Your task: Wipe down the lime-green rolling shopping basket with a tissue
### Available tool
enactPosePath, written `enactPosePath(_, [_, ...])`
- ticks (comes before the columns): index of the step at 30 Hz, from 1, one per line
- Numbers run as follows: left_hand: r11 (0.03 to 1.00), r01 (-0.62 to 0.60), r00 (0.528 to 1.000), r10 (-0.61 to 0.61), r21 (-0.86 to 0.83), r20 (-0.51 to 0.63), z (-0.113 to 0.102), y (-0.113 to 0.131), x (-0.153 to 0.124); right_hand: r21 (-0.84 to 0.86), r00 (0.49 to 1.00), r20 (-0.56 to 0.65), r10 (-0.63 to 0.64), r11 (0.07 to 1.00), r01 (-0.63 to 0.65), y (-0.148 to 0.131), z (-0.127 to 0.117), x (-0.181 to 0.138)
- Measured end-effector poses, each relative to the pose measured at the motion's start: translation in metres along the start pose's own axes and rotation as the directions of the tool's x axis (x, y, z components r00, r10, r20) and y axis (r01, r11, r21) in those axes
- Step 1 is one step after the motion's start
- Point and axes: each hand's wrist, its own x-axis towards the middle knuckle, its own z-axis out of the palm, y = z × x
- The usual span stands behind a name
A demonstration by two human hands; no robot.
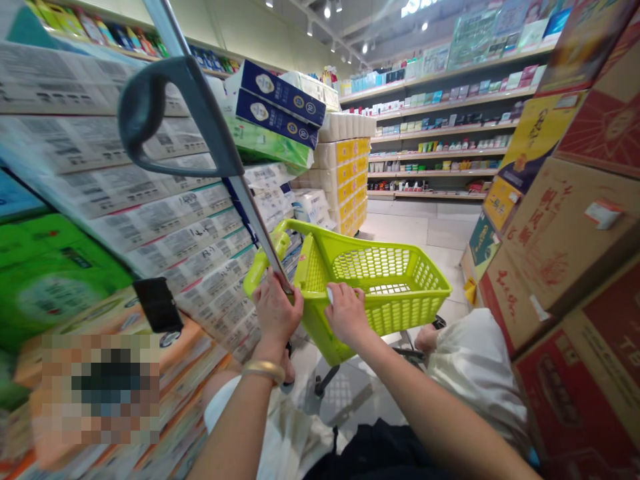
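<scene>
A lime-green shopping cart [390, 309] with a mesh plastic basket stands right in front of my knees. My left hand [276, 312] is closed around the lower part of a metal pole [263, 227], next to the cart's near side. The pole leans up to the left and carries a dark grey loop handle [220, 150]. Curled over the near rim of the basket is my right hand [347, 312]. A small white bit shows by its fingers, too small to name. Beyond my left hand is the cart's green push handle [265, 260].
Stacked paper packs [165, 180] rise close on the left, with orange boxes [195, 340] and a black flat object [157, 305] below them. Cardboard cartons [565, 233] wall the right side. Shelves of goods [440, 127] line the back beyond the tiled floor [405, 227].
</scene>
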Motion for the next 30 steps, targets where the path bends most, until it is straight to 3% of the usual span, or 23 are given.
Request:
enactPosePath(2, [1.0, 0.022, 1.0, -0.022, -0.009, -0.006, 0.0, 0.003, 0.0, 0.007, 1.0, -0.006, 0.008, 1.0, -0.008, -0.006, 0.002, 0.0])
enactPosePath(8, [0.999, 0.032, 0.999, -0.032, -0.044, 0.005, -0.002, 0.004, -0.003, 0.058, 0.99, -0.055, -0.131, 0.989, 0.134, -0.032, 0.008, 0.003])
enactPosePath(11, [0.998, 0.013, 1.0, -0.013, -0.061, -0.001, -0.003, 0.003, -0.004, 0.041, 0.99, -0.05, -0.13, 0.99, 0.132, -0.02, 0.005, -0.002])
enactPosePath(15, [1.0, 0.016, 1.0, -0.016, -0.023, -0.024, -0.002, 0.006, -0.005, 0.008, 0.999, -0.047, -0.012, 1.0, 0.013, 0.001, 0.001, -0.009])
enactPosePath(18, [0.999, 0.038, 0.999, -0.038, -0.01, -0.026, -0.002, 0.012, -0.006, 0.011, 0.997, -0.055, 0.044, 0.999, -0.044, -0.003, 0.0, -0.009])
enactPosePath(24, [1.0, 0.025, 0.999, -0.025, 0.009, -0.045, -0.004, 0.014, -0.008, 0.049, 0.997, -0.04, -0.066, 0.997, 0.068, -0.031, -0.001, -0.005])
enactPosePath(27, [1.0, 0.017, 0.999, -0.017, 0.001, -0.034, -0.005, 0.011, -0.008, 0.027, 0.995, -0.028, -0.091, 0.995, 0.092, -0.021, -0.002, -0.008])
enactPosePath(30, [0.999, 0.034, 0.999, -0.034, -0.017, -0.005, -0.005, 0.009, -0.007, -0.009, 1.0, -0.021, -0.012, 1.0, 0.012, -0.001, -0.004, -0.013])
